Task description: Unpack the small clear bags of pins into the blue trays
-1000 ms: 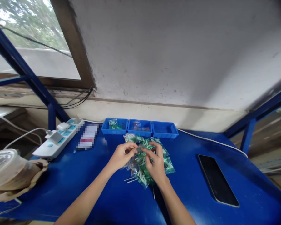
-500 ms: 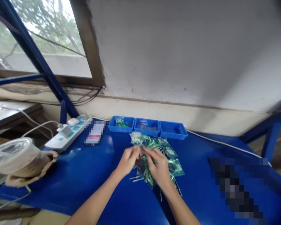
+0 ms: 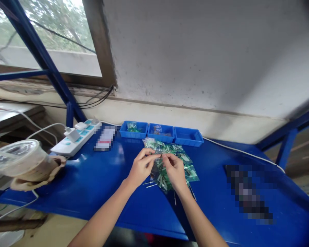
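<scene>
A heap of small clear bags [image 3: 181, 164] with green parts inside lies in the middle of the blue table [image 3: 100, 192]. Both of my hands meet above its near-left side. My left hand [image 3: 141, 168] and my right hand [image 3: 174, 171] pinch one small clear bag [image 3: 157, 160] between their fingertips, just over the heap. A few thin metal pins [image 3: 150, 184] lie loose on the table by my hands. Behind the heap stand three blue trays: the left tray [image 3: 133, 129] and the middle tray [image 3: 161, 132] each hold a bag, the right tray [image 3: 188, 136] looks bare.
A white power strip [image 3: 76, 137] with plugs sits at the back left, next to a blurred card [image 3: 105, 138]. A clear plastic cup on a beige cloth [image 3: 25, 166] lies at the left edge. A blurred flat object [image 3: 248, 193] lies right. A white cable [image 3: 243, 153] runs along the back.
The view has shifted a little. My hands stayed together over the heap and lifted slightly toward the trays, still working the small bag between the fingertips.
</scene>
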`<state>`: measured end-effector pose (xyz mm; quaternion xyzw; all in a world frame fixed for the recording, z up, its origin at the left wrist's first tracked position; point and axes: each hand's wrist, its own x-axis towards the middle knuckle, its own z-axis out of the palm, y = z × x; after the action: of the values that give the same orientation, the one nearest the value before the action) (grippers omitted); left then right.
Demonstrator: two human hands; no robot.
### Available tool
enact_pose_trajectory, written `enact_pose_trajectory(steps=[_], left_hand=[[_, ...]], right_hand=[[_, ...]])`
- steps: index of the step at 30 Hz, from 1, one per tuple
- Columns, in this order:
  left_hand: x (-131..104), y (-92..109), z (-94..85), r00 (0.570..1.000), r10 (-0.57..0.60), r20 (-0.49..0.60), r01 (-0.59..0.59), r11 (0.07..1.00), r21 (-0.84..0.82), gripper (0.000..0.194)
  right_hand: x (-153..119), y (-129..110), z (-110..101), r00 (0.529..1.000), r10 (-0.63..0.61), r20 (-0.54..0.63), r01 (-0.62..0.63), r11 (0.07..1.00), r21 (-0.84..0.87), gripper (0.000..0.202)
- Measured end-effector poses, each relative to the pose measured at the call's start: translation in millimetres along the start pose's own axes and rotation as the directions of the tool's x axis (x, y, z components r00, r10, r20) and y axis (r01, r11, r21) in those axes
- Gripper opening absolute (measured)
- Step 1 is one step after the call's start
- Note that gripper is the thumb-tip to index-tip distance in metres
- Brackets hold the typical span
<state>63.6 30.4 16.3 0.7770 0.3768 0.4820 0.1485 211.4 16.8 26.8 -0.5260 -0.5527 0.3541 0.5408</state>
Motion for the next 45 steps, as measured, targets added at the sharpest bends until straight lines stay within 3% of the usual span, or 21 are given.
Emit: enact_pose_trajectory(steps=[3,4,6,8,9,11,13,15,19,22,25,27,30,33,35,39,42,45], left_hand=[[2.7,-7.0,-12.0,0.992,-0.106,0.073,0.097,0.989,0.114,0.028],[3.1,-11.3,-17.9,0.983,-0.150,0.106,0.133,0.979,0.152,0.028],[2.3,-21.7,-30.1,0.954,-0.224,0.200,0.181,0.960,0.212,0.027],[-0.4,-31.7,-40.1,0.905,-0.276,0.323,0.196,0.946,0.259,0.029],[-2.0,-35.7,-43.4,0.879,-0.295,0.375,0.197,0.940,0.279,0.031],[-4.7,-40.6,-45.9,0.835,-0.335,0.436,0.210,0.927,0.311,0.033],[-5.8,-41.8,-44.2,0.811,-0.369,0.453,0.239,0.917,0.318,0.030],[-5.2,-40.7,-40.8,0.808,-0.386,0.446,0.277,0.916,0.291,0.023],[0.6,-33.4,-34.3,0.862,-0.362,0.353,0.321,0.931,0.171,0.010],[10.5,-22.5,-28.0,0.934,-0.293,0.203,0.290,0.956,0.044,0.011],[23.4,-10.9,-17.4,0.991,-0.109,0.082,0.113,0.993,-0.045,0.009],[29.6,-6.8,-8.9,0.994,0.029,0.107,-0.023,0.998,-0.061,0.011],[30.0,-7.4,1.6,0.976,0.105,0.189,-0.092,0.993,-0.073,0.016],[22.4,-10.2,5.1,0.984,0.005,0.181,0.013,0.995,-0.099,0.013],[17.4,-10.5,3.8,0.972,-0.146,0.184,0.180,0.966,-0.186,0.018],[14.5,-9.4,1.5,0.862,-0.432,0.267,0.507,0.757,-0.411,0.030],[15.2,-9.5,3.7,0.828,-0.483,0.283,0.560,0.694,-0.453,0.025],[14.9,-8.6,5.1,0.885,-0.441,0.147,0.461,0.796,-0.391,0.020]], right_hand=[[8.3,-11.2,-7.8,0.965,-0.156,-0.208,0.143,0.987,-0.079,0.026],[13.2,-17.5,-12.1,0.916,-0.265,-0.300,0.229,0.962,-0.151,0.024],[27.5,-31.3,-21.5,0.755,-0.483,-0.443,0.367,0.872,-0.325,0.020],[46.6,-41.5,-29.4,0.620,-0.629,-0.469,0.420,0.771,-0.479,0.019],[56.5,-43.7,-32.1,0.602,-0.673,-0.430,0.423,0.725,-0.544,0.020],[72.9,-41.3,-34.8,0.673,-0.697,-0.249,0.413,0.632,-0.655,0.023],[78.7,-31.2,-34.7,0.780,-0.624,-0.049,0.399,0.555,-0.730,0.027],[70.9,-17.9,-32.4,0.843,-0.535,0.054,0.393,0.545,-0.741,0.031],[31.0,0.3,-22.0,0.927,-0.369,0.068,0.339,0.746,-0.573,0.031],[7.4,1.8,-9.5,0.986,-0.132,0.097,0.157,0.935,-0.317,0.034],[2.1,1.5,0.1,0.992,0.040,0.118,-0.039,0.999,-0.005,0.040],[5.0,4.2,0.6,0.994,0.069,0.083,-0.080,0.988,0.130,0.040],[10.3,10.5,-6.1,0.999,0.048,0.001,-0.048,0.994,0.095,0.029],[11.4,13.7,-12.7,0.992,-0.124,-0.040,0.118,0.985,-0.126,0.024],[10.0,13.9,-13.5,0.951,-0.306,-0.039,0.285,0.920,-0.270,0.022],[6.7,16.0,-10.0,0.866,-0.497,0.060,0.482,0.796,-0.367,0.026],[5.6,18.5,-8.3,0.851,-0.510,0.123,0.519,0.785,-0.337,0.032],[4.7,15.9,-7.8,0.883,-0.455,0.120,0.469,0.833,-0.295,0.032]])
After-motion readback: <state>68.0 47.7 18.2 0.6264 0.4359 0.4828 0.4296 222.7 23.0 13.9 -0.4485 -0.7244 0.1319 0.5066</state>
